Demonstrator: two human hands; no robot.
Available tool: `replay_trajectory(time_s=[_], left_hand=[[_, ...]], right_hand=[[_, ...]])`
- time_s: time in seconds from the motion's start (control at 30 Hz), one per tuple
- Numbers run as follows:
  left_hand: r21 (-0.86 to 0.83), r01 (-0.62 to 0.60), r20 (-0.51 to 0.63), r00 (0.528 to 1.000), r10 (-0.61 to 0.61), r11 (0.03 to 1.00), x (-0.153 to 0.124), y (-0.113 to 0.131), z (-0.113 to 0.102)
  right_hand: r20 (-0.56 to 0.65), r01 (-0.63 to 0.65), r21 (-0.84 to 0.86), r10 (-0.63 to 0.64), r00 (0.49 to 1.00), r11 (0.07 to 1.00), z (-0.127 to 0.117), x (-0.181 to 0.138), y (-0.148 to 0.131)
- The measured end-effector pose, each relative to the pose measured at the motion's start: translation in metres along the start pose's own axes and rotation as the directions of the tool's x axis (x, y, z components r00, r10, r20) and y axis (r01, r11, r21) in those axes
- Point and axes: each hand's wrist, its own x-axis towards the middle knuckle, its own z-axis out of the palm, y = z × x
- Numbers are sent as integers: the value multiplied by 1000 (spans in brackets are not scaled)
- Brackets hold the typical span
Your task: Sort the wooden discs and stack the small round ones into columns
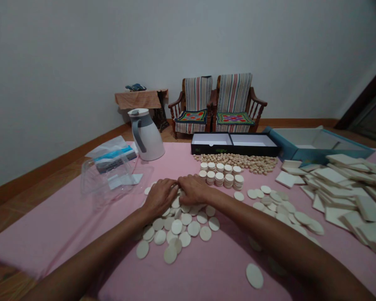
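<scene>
Thin round wooden discs (193, 228) lie in a loose, overlapping pile on the pink cloth in front of me. My left hand (163, 195) rests on the far left side of this pile, its fingers curled down over the discs. Beside it, my right hand (192, 190) is bent over the same spot with its fingers closed; the two hands touch or nearly touch. The fingertips of both are mostly hidden among the discs. Just beyond my right hand, short stacks of discs (219, 179) stand upright in two rows.
Small wooden beads (238, 161) lie before a black divided box (235, 144). To the right are more loose discs (283, 209), a heap of square wooden pieces (347, 188) and a blue box (319, 144). A white jug (152, 140) and clear plastic tray (106, 179) stand left.
</scene>
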Motion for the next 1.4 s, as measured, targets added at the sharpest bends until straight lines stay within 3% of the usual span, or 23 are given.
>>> replay_trajectory(time_s=[0.4,0.67,0.97,1.4], left_hand=[[-129,-111,59,991,120,985,6,24,1],[-162,-224,118,962,244,961,9,54,1],[-174,-329,202,910,361,928,16,79,7],[-323,-406,257,831,493,855,21,138,23]], right_hand=[[36,47,-107,-43,998,993,-7,-46,11],[17,52,-173,-50,999,984,-12,-88,26],[52,-40,-148,48,998,988,-23,-136,49],[-61,-203,-186,195,979,961,-16,-202,110]])
